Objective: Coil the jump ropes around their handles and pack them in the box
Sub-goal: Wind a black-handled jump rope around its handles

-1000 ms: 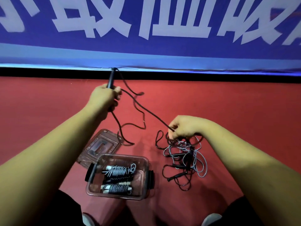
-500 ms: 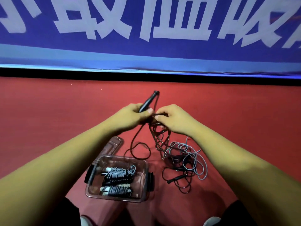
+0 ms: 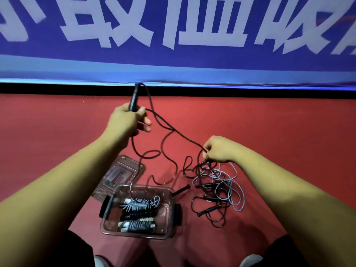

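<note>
- Our left hand [image 3: 125,123] has its fingers curled round a black handle [image 3: 134,99] and holds it upright, raised toward the far edge of the floor [image 3: 269,122]. We judge this keeps the handle clear and steady as the core for winding.
- The black rope [image 3: 173,130] runs from the top of that handle down in loose loops to our right hand [image 3: 221,149]. That hand is closed, and its fingertips pinch the rope just above the tangle [image 3: 217,187].
- We read the spread between the hands as drawing the rope out of the heap so it can be fed on without snagging. The coiling itself is not yet begun.
- The tangle of black and pale blue ropes lies on the floor beneath our right hand, right of the box. One more black handle [image 3: 181,189] lies loose just beside the box's far right corner.
- The clear box [image 3: 169,224] sits open on the floor near us, between our forearms, within reach of either hand. Inside it lie the coiled ropes [image 3: 138,208], side by side and wound tightly on their handles.
- Its lid [image 3: 121,174] lies flat on the floor, just beyond the box's left far corner, out of the way of packing.
- The blue banner [image 3: 173,62] along the far edge of the floor bears large white Chinese characters. Their tops are cut off, so we cannot read them with confidence.
- We see no brand or label on the box, lid or handles.
</note>
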Motion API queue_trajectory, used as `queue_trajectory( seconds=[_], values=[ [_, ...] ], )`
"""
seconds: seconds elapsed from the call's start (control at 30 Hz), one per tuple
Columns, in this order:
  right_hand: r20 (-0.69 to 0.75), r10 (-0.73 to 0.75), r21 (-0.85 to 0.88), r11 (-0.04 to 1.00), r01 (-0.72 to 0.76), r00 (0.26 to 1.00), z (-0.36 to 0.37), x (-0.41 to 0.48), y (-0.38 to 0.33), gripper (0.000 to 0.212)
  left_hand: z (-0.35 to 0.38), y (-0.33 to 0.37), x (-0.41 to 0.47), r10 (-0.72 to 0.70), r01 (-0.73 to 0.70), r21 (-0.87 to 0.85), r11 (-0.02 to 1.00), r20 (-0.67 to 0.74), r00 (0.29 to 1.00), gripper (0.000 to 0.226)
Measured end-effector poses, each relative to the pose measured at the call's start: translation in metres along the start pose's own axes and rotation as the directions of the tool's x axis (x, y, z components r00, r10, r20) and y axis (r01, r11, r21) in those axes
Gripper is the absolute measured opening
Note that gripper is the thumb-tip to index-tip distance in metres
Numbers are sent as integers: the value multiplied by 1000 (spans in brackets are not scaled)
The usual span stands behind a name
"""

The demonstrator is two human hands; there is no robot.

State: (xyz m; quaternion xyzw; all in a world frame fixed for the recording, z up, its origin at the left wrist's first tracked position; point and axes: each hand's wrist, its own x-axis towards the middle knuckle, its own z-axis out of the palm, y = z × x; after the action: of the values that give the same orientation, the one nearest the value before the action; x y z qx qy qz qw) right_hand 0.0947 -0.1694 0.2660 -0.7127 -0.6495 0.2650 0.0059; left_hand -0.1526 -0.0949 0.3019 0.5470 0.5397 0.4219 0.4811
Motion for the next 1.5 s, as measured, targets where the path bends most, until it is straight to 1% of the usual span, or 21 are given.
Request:
queue_trajectory(
  seconds=[0.07, 0.13, 0.2, 0.23, 0.27, 0.37, 0.4, 0.47, 0.63, 0.77, 0.87, 0.97, 1.07, 1.13, 1.2, 1.23, 1.3, 1.33, 1.37, 1.43, 1.5],
  values=[
    [-121, -4, 43, 999, 9, 993, -1, 3, 4, 23, -11, -3, 7, -22, 22, 38, 999, -10, 1000, 12],
    [-224, -54, 103, 992, 78, 973, -3, 3, 0, 22, -16, -10, 12, -2, -6, 268, 963, 27, 1000, 9],
    [-291, -116, 112, 982, 154, 950, -4, 1, -11, 21, -16, -14, 11, 112, -134, 633, 763, 75, 991, 12],
    [-302, -154, 99, 977, 191, 941, -5, -2, -18, 20, -11, -14, 6, 187, -216, 711, 670, 120, 975, 14],
    [-296, -198, 78, 970, 230, 935, -4, -5, -25, 18, -5, -13, 0, 232, -292, 703, 648, 183, 955, 19],
    [-282, -307, 66, 939, 337, 909, -1, -8, -44, 14, 15, -12, -16, 143, -343, 460, 819, 416, 898, 22],
    [-300, -318, 84, 930, 357, 899, -1, -8, -47, 13, 20, -13, -20, 102, -338, 430, 837, 484, 869, 15],
    [-338, -300, 139, 922, 362, 892, -3, -5, -48, 12, 25, -17, -22, 83, -333, 405, 852, 523, 848, 21],
    [-278, -294, 202, 913, 355, 915, -3, 1, -32, 10, 27, -15, -17, 84, -231, 340, 912, 396, 915, 28],
    [-188, -216, 185, 950, 251, 958, -5, 6, -13, 14, 25, -8, -9, -18, 7, 48, 999, 231, 973, 27],
    [-137, -138, 122, 980, 155, 981, -4, 8, -6, 18, 21, -8, -3, -135, 163, -186, 969, 157, 978, 24],
    [-23, -65, 42, 997, 66, 998, 0, 12, 3, 18, 16, -8, 4, -252, 284, -306, 909, 138, 958, 26],
    [-30, 63, -150, 986, -67, 998, 2, 14, 16, 17, -2, -3, 12, -290, 292, -450, 844, 75, 954, 29],
    [-69, 82, -36, 996, -85, 994, 0, 13, 20, 16, -17, 2, 14, -221, 198, -359, 912, -24, 975, 28],
    [-109, 19, 185, 983, 2, 994, -6, 9, 13, 16, -26, -3, 17, -61, 67, 78, 995, -78, 995, 25],
    [-116, -12, 279, 959, 44, 993, -8, 6, 7, 17, -28, -10, 20, 26, 2, 357, 934, -74, 997, 24],
    [-117, -105, 379, 914, 142, 988, -9, -2, -11, 18, -24, -22, 21, 185, -120, 738, 664, -7, 983, 25],
    [-124, -156, 377, 906, 191, 980, -8, -6, -20, 18, -19, -25, 19, 257, -194, 791, 580, 48, 965, 26],
    [-133, -199, 358, 904, 235, 971, -6, -8, -29, 18, -12, -25, 15, 305, -273, 773, 573, 109, 946, 26],
    [-172, -257, 315, 901, 300, 951, -3, -10, -41, 17, 3, -19, -1, 264, -369, 597, 712, 258, 929, 22],
    [-228, -265, 313, 891, 329, 937, -4, -11, -47, 17, 17, -17, -16, 101, -293, 352, 889, 473, 875, 25]
  ],
)
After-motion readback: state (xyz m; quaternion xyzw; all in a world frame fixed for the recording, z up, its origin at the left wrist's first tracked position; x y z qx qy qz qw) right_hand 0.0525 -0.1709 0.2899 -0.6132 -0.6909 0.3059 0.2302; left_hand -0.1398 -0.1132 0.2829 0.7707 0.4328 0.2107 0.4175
